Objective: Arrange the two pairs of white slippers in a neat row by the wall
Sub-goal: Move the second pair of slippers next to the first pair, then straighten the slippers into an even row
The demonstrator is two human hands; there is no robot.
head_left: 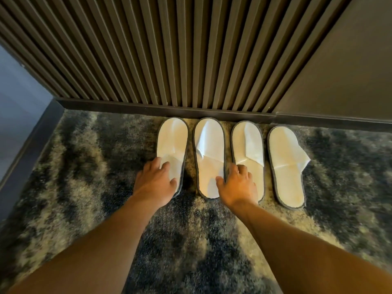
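Four slippers (209,158) white, grey-edged; carpet (84,177) mottled dark blue and beige; wall panel (169,49) brown, vertical ribs; skirting (148,108) dark; side wall (19,98) pale blue-grey

Two bare forearms are being shown from the elbows down, with no sleeves reaching into view. The bare left hand (154,183) and the bare right hand (239,185) are being seen uncovered, without gloves. No rings, watch or bands are being worn on the visible fingers and wrists.

left hand (156,183) hides first slipper (172,141) heel | forearms cropped
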